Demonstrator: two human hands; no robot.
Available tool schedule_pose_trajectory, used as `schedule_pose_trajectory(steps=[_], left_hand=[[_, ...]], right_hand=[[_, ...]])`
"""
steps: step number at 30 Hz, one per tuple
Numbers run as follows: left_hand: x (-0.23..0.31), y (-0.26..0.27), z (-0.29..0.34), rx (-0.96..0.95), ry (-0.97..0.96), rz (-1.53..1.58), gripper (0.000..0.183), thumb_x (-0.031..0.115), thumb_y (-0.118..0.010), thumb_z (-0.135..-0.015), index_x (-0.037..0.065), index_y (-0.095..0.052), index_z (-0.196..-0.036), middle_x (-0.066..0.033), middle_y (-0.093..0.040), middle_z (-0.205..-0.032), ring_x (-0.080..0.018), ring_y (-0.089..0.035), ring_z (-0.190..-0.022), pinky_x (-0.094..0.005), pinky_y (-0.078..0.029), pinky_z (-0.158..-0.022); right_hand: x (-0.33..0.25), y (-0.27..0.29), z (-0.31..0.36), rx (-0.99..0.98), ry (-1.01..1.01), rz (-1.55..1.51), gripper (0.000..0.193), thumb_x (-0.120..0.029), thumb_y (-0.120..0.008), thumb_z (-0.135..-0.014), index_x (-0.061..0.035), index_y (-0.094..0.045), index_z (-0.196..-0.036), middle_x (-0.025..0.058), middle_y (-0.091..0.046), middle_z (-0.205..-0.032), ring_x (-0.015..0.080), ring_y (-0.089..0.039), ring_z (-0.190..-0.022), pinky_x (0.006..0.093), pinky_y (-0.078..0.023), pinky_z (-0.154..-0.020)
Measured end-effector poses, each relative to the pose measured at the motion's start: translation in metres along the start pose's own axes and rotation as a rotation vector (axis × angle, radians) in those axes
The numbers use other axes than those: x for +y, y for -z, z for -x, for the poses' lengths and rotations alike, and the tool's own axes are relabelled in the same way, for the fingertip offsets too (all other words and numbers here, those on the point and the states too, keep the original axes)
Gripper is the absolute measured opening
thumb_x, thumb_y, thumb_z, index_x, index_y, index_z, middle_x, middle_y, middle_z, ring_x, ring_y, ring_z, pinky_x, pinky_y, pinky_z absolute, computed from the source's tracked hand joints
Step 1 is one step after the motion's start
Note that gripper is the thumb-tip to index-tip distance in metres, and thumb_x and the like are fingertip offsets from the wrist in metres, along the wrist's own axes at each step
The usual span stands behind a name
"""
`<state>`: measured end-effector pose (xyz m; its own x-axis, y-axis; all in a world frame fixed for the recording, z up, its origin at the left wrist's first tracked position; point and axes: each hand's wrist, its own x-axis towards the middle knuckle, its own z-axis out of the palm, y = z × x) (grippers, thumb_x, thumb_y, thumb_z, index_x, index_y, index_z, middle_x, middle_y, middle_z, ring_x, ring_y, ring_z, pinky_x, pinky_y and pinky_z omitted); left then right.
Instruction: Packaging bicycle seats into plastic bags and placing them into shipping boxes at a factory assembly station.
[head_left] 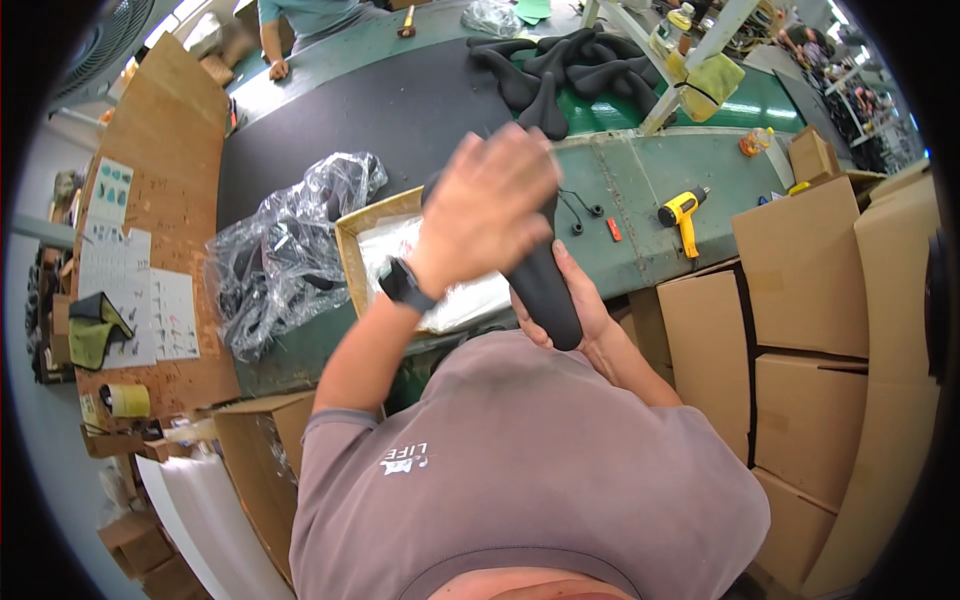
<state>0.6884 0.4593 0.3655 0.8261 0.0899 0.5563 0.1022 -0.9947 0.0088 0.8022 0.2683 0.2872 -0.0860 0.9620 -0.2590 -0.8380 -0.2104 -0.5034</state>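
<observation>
A black bicycle saddle (548,295) is held in front of my chest, tilted, with its narrow end toward me. My right hand (590,310) wraps around that narrow end from below and the right side. Over the wide end, my left hand (490,200) is stretched flat with its fingers out, blurred by motion. It hides much of the saddle, and whether it touches the surface I cannot tell. Just beneath my left wrist is a shallow cardboard box (350,250) with clear plastic bags (485,303) in it.
Saddles in clear plastic wrap (290,240) lie to the left. Several bare black saddles (545,100) are heaped at the back. Right of me are a yellow heat gun (682,210), a small red object (614,230) and stacked cartons (800,270). Across the bench rests another person's hand (279,70).
</observation>
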Motion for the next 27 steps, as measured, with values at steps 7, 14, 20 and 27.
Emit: schedule_pose_trajectory(steps=[7, 14, 20, 27], left_hand=[[-0.098, -0.023, 0.056, 0.356, 0.907, 0.994, 0.056, 0.031, -0.074, -0.108, 0.001, -0.064, -0.154, -0.0144, -0.073, -0.145, -0.0303, -0.068, -0.136, -0.0431, -0.055, -0.112], [0.018, -0.014, 0.041, 0.612, 0.797, 0.973, 0.057, 0.02, -0.088, -0.101, -0.001, -0.069, -0.15, -0.0052, -0.078, -0.12, -0.0177, -0.072, -0.115, -0.0335, -0.057, -0.1], [-0.025, -0.025, 0.058, 0.709, 0.954, 0.959, 0.037, 0.025, -0.058, -0.121, -0.004, -0.08, -0.115, 0.0029, -0.071, -0.085, -0.0042, -0.059, -0.078, -0.024, -0.048, -0.071], [0.033, -0.025, 0.041, 0.401, 0.663, 0.382, 0.063, 0.046, -0.058, -0.115, 0.0, -0.059, -0.158, -0.0232, -0.059, -0.16, -0.0335, -0.055, -0.15, -0.055, -0.037, -0.126]], right_hand=[[-0.005, -0.006, 0.006, -0.092, 0.043, -0.073, 0.085, -0.077, -0.026, -0.115, -0.0007, -0.062, -0.122, 0.0162, -0.061, -0.084, 0.0256, -0.06, -0.047, 0.0347, -0.043, -0.035], [-0.007, -0.007, 0.004, -0.163, 0.022, -0.172, 0.088, -0.077, -0.021, -0.115, 0.0025, -0.058, -0.126, 0.0177, -0.059, -0.082, 0.0239, -0.057, -0.044, 0.0338, -0.046, -0.033], [-0.003, -0.002, -0.004, -0.183, -0.011, -0.196, 0.087, -0.075, -0.022, -0.116, 0.0008, -0.055, -0.141, 0.0193, -0.06, -0.084, 0.0245, -0.057, -0.044, 0.034, -0.046, -0.033], [-0.017, -0.013, -0.027, -0.045, -0.029, -0.022, 0.088, -0.082, -0.022, -0.113, -0.0045, -0.064, -0.113, 0.019, -0.07, -0.089, 0.0306, -0.06, -0.044, 0.0408, -0.049, -0.038]])
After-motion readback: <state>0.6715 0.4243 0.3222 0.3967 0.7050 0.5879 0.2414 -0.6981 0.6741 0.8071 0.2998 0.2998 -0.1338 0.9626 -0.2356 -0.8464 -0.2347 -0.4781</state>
